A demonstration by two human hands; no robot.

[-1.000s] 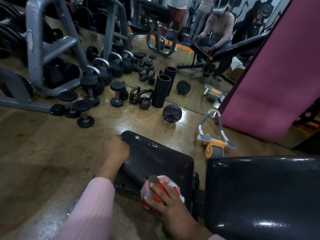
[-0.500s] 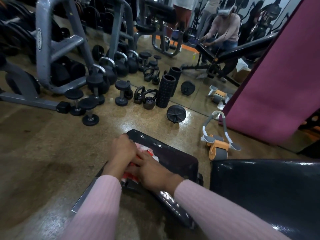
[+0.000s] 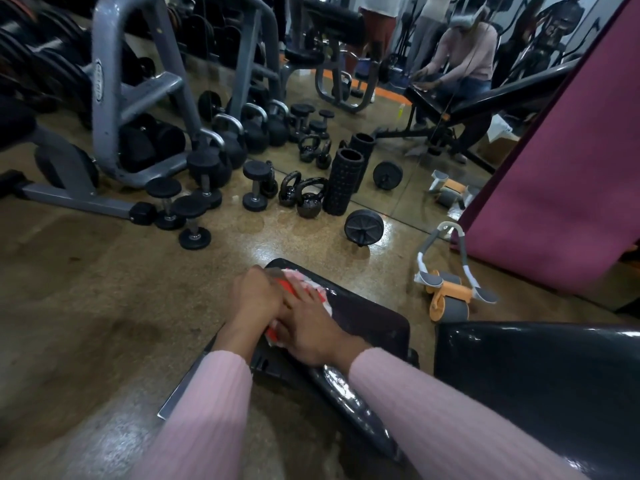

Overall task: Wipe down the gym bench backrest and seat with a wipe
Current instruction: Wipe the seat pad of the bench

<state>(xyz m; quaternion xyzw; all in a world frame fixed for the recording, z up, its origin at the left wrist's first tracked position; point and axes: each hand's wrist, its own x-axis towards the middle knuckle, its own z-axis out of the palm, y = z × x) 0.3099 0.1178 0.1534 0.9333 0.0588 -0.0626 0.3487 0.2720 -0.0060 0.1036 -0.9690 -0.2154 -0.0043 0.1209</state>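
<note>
both hands press a crumpled red and white wipe (image 3: 304,289) onto the black bench seat (image 3: 363,320) at 12 o'clock; left hand (image 3: 256,296) clenched beside it, right hand (image 3: 308,327) flat on top. best to sweep with even overlapping strokes. backrest (image 3: 536,393) at 3 o'clock.

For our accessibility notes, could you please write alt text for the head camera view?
Both hands, left hand and right hand, press a red-and-white wipe onto the black bench seat pad. Dumbbells, kettlebells and a foam roller stand on the floor beyond.
</note>
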